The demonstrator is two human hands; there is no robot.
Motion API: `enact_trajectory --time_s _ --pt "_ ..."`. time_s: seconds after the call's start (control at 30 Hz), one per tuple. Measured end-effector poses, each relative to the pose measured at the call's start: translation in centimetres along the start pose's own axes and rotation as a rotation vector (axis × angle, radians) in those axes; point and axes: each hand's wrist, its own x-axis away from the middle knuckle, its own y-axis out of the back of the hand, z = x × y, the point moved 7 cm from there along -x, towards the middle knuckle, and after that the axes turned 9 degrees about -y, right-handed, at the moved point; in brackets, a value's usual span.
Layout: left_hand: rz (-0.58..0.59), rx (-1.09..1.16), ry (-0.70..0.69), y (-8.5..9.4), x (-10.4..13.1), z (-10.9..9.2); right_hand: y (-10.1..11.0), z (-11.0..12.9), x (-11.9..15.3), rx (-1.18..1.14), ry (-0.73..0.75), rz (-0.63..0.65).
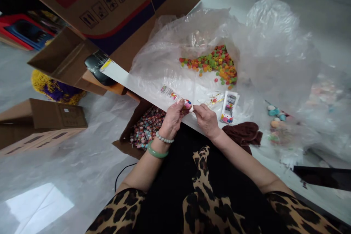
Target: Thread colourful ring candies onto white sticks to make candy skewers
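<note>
My left hand (173,119), with a beaded bracelet and a green bangle at its wrist, is closed around a small printed plastic packet (169,91) with colorful pieces inside. The packet's printed end points up and left. My right hand (207,121) pinches at the packet's gathered end, close to the left fingers; what lies between its fingertips is too small to make out. Beyond the right hand lie thin gold twist ties (215,101). Flat printed packets (229,106) rest to its right. Loose ring-shaped colorful candies (211,64) are heaped farther back on plastic.
Below the table edge on the left stands a cardboard box (124,139) full of filled packets. Clear plastic bags (274,62) cover the right side. A brown cloth (244,133) lies near my right forearm. A large carton (123,11) rises at back left.
</note>
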Motion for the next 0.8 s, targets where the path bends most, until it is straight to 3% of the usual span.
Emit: enact_trajectory --time_s 0.17,0.33,0.47,0.67,0.8 --pt "0.024 0.056 -0.021 -0.5 0.0 0.9 -0.3 0.8 -0.2 0.091 0.038 -0.025" --pt "0.080 0.092 0.120 -0.3 -0.3 1.8 -0.4 -0.3 -1.2 -0.273 -0.071 0.048" --pt "0.002 0.101 0.051 0.2 -0.7 0.1 -1.0 -1.2 -1.4 -0.487 -0.190 0.195" --pt "-0.053 0.148 0.098 0.0 -0.4 0.3 0.1 0.3 -0.8 -0.057 -0.064 0.007" --pt "-0.061 0.156 0.086 0.2 -0.5 0.9 0.0 0.5 -0.8 0.017 -0.042 -0.012"
